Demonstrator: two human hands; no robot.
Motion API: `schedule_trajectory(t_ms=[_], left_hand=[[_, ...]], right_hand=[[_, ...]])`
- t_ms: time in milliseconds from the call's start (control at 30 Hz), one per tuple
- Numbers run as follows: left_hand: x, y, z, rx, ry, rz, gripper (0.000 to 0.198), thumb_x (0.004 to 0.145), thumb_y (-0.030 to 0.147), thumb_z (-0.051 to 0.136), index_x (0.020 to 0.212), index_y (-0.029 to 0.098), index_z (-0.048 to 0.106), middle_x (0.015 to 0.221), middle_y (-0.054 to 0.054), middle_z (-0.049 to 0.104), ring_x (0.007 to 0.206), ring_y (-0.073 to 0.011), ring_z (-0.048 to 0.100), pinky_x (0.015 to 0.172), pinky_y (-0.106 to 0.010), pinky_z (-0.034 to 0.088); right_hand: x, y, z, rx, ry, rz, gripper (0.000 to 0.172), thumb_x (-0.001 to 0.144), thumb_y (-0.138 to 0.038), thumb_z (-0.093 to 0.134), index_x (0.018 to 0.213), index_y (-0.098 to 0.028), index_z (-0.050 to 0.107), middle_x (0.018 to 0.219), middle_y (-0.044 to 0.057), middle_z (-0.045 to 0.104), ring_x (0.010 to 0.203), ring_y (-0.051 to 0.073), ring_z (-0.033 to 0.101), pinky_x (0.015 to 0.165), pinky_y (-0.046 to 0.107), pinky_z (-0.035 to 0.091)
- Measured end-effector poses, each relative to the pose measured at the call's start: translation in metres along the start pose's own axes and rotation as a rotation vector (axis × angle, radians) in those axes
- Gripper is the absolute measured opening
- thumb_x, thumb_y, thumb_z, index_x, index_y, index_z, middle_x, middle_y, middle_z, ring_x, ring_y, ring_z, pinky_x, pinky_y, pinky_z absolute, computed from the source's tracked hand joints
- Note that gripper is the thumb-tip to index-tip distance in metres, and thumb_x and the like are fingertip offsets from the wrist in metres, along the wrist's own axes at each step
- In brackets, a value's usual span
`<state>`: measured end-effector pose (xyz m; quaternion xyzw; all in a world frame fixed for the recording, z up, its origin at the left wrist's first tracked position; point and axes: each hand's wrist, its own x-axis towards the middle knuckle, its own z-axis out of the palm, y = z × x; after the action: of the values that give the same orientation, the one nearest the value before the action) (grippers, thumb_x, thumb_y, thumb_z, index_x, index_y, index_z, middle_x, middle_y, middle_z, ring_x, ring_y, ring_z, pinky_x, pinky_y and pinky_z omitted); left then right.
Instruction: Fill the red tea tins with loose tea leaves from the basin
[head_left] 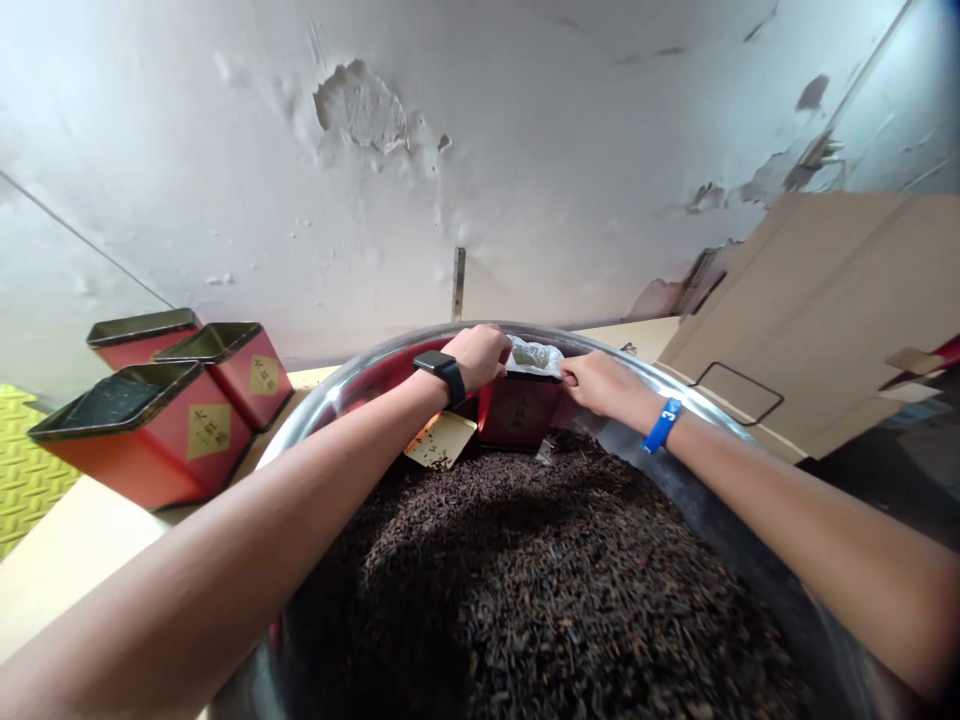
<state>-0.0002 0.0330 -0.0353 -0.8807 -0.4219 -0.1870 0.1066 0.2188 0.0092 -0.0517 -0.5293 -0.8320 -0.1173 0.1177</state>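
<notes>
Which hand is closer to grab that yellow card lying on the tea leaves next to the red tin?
Probably the left hand: the yellow card lies just below its wrist, left of the red tin. The right hand is across the tin.

Table's (67, 560) a pale cream top pushed up against the wall, pretty plain. Over on the left side there are three red square tins sitting straight on it, all with lids off: the front tin (150, 440) is closest to the edge, the middle tin (240, 370) is just behind it and basically touching, and the back tin (139, 338) is tucked in by the wall. Each has a yellow diamond label. The middle of the table is hogged by a big steel basin (322, 400). On the right, flat cardboard sheets (840, 310) rest on it, leaning back on the wall.
</notes>
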Motion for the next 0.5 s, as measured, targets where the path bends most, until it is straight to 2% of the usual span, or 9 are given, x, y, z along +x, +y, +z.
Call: schedule_trajectory(t_ms=[100,267,500], left_hand=[[-0.002,0.004,-0.006,0.042,0.013,0.013,0.012,0.073,0.022,0.057,0.079,0.018,0.065,0.092,-0.006,0.061,0.075,-0.0159,0.057,0.063,-0.025,0.039],[-0.004,0.014,-0.011,0.103,-0.181,0.003,0.012,0.068,0.017,0.057,0.075,0.019,0.067,0.082,-0.008,0.063,0.080,-0.0221,0.058,0.069,-0.030,0.041],[-0.014,0.049,-0.016,0.078,-0.287,-0.067,0.016,0.075,0.011,0.051,0.079,0.012,0.066,0.084,-0.017,0.063,0.087,-0.0318,0.059,0.073,-0.038,0.043]], right_hand=[[-0.002,-0.005,0.001,0.009,-0.016,0.022,0.007,0.067,-0.015,0.047,0.062,-0.019,0.047,0.053,0.000,0.049,0.046,0.010,0.033,0.047,0.027,0.019],[-0.005,-0.012,0.001,-0.089,-0.049,-0.039,0.008,0.070,-0.019,0.048,0.070,-0.019,0.056,0.067,0.005,0.059,0.056,0.014,0.045,0.051,0.030,0.019],[-0.011,-0.024,-0.010,-0.211,-0.155,-0.139,0.014,0.075,-0.021,0.049,0.075,-0.017,0.062,0.075,0.012,0.063,0.065,0.021,0.055,0.054,0.032,0.025]])
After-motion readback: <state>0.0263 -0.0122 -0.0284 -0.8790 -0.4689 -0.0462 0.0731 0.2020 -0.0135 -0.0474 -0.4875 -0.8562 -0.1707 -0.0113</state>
